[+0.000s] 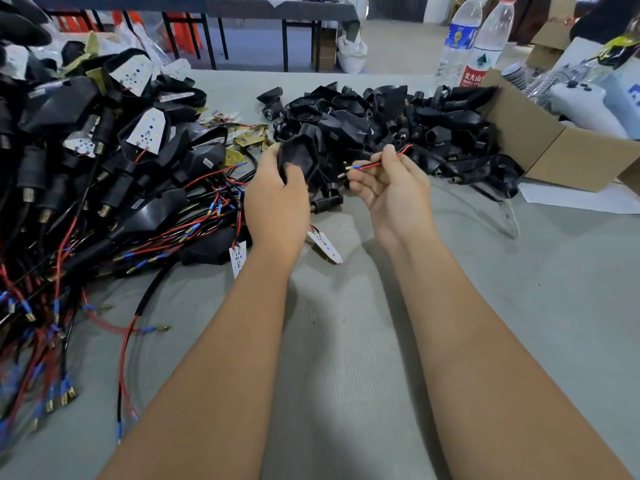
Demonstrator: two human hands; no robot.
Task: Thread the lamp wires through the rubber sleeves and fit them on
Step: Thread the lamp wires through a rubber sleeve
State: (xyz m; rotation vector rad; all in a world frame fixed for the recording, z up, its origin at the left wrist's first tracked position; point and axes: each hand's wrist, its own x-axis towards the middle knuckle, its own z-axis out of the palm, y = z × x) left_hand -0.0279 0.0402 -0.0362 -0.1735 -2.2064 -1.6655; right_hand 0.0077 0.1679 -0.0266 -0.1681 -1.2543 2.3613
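Observation:
My left hand (pixel 277 206) grips a black rubber sleeve (pixel 298 157) above the grey table, thumb across its front. Below that hand hangs a small white LED board (pixel 325 245) on short wires. My right hand (pixel 391 188) pinches a thin red and black wire pair (pixel 381 162) between thumb and fingers; the wire ends carry a blue collar and brass tips pointing left toward the sleeve. A small gap separates the wire tips from the sleeve.
A heap of loose black sleeves (pixel 381 123) lies behind the hands. At left sprawls a pile of wired lamps (pixel 104 188) with red and black leads. A cardboard box (pixel 554 147) stands at right, two water bottles (pixel 481 46) behind it.

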